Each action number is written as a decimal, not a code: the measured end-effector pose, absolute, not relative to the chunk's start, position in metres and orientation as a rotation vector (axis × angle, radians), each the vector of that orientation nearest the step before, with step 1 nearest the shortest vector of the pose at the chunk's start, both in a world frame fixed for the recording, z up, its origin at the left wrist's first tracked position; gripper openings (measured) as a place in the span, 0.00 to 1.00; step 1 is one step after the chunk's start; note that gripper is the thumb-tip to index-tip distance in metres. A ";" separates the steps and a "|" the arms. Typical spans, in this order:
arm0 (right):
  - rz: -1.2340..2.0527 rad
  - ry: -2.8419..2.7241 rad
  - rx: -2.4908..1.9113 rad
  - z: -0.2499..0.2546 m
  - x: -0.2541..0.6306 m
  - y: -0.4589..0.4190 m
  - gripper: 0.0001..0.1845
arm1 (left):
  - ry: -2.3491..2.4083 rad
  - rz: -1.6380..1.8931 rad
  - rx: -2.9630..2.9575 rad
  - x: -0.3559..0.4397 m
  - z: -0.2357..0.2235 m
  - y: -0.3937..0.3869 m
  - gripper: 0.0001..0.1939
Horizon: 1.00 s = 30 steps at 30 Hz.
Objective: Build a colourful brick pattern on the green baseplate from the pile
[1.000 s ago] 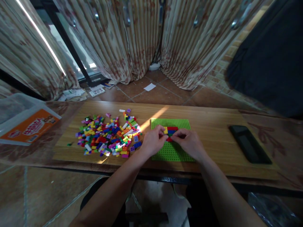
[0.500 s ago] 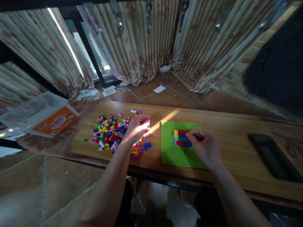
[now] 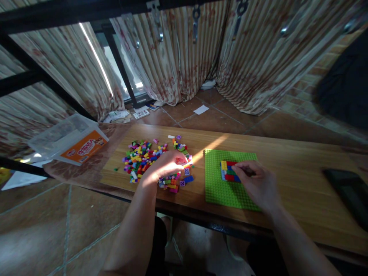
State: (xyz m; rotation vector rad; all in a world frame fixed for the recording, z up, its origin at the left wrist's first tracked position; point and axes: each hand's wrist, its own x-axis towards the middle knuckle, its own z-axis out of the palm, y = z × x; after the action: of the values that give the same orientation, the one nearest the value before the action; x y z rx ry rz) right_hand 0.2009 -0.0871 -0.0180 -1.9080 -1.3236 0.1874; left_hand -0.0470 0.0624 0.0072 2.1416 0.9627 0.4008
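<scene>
My left hand [image 3: 169, 163] hangs low over the right part of a heap of small colourful building bricks [image 3: 140, 157]. Its thumb and fingers are curved and apart, and I make out no brick between them. A green studded baseplate [image 3: 218, 191] lies right of the heap. On it sits a low block of joined bricks [image 3: 229, 172] in yellow, red, green and blue. My right hand [image 3: 255, 180] is closed in a pinch at the right end of this block, touching a red brick. The fingers hide that end.
A clear plastic box [image 3: 71, 132] with an orange label stands at the table's left end. On the right lies a dark phone-like slab [image 3: 345, 191]. Stray bricks, among them a blue brick [image 3: 188, 179], lie between heap and baseplate. Curtains [image 3: 184, 57] hang beyond the wooden table [image 3: 287, 165].
The view has swung left, so everything sits further right in it. My left hand has lowered over the bricks and its fingers have parted. The right hand stays at the block.
</scene>
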 end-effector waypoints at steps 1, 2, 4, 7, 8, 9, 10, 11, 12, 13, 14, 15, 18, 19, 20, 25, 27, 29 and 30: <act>0.187 -1.334 -1.907 -0.018 0.200 -0.087 0.09 | 0.951 0.357 2.183 -0.045 0.007 0.062 0.04; 0.187 -1.343 -1.905 -0.017 0.199 -0.087 0.09 | 0.933 0.307 2.224 -0.044 0.008 0.062 0.05; 0.181 -1.361 -1.903 -0.017 0.198 -0.087 0.09 | 0.941 0.260 2.290 -0.041 0.009 0.061 0.06; 0.160 -1.384 -1.894 -0.018 0.197 -0.086 0.09 | 1.016 0.189 2.325 -0.038 0.010 0.061 0.07; 0.156 -1.388 -1.890 -0.018 0.198 -0.086 0.09 | 1.038 0.151 2.318 -0.037 0.010 0.061 0.07; 0.155 -1.392 -1.885 -0.019 0.199 -0.085 0.09 | 1.053 0.116 2.307 -0.037 0.009 0.061 0.07; 0.154 -1.396 -1.879 -0.019 0.199 -0.085 0.09 | 1.059 0.095 2.297 -0.037 0.008 0.062 0.08; 0.151 -1.402 -1.873 -0.019 0.200 -0.085 0.09 | 1.056 0.092 2.290 -0.038 0.007 0.062 0.08; 0.147 -1.404 -1.867 -0.019 0.200 -0.085 0.09 | 1.047 0.100 2.287 -0.038 0.007 0.063 0.08; 0.146 -1.406 -1.858 -0.018 0.199 -0.086 0.09 | 1.036 0.114 2.284 -0.039 0.006 0.064 0.08; 0.150 -1.407 -1.839 -0.018 0.197 -0.086 0.08 | 1.032 0.130 2.280 -0.040 0.006 0.064 0.07; 0.160 -1.407 -1.809 -0.017 0.192 -0.087 0.08 | 1.035 0.141 2.277 -0.040 0.006 0.065 0.08; 0.247 -1.490 -1.649 -0.016 0.165 -0.088 0.08 | 1.091 0.125 2.274 -0.041 0.009 0.064 0.10; 0.298 -1.577 -1.585 -0.017 0.153 -0.087 0.07 | 1.109 0.115 2.277 -0.041 0.010 0.063 0.12; 0.308 -1.664 -1.526 -0.020 0.139 -0.087 0.07 | 1.126 0.113 2.279 -0.042 0.011 0.063 0.12; 0.175 -1.998 -1.492 -0.037 0.086 -0.078 0.09 | 1.168 0.180 2.277 -0.041 0.010 0.064 0.11; 0.129 -2.008 -1.529 -0.043 0.078 -0.074 0.09 | 1.149 0.184 2.291 -0.040 0.009 0.065 0.11; 0.102 -1.997 -1.556 -0.045 0.075 -0.072 0.09 | 1.128 0.186 2.315 -0.039 0.008 0.066 0.11; 0.098 -1.992 -1.566 -0.046 0.075 -0.071 0.09 | 1.121 0.190 2.326 -0.039 0.007 0.067 0.11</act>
State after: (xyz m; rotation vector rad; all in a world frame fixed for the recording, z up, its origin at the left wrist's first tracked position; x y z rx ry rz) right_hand 0.0747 -0.0707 -0.0461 -1.5657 -1.9924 0.0984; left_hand -0.0389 0.0668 0.0072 2.3256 1.1208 0.1897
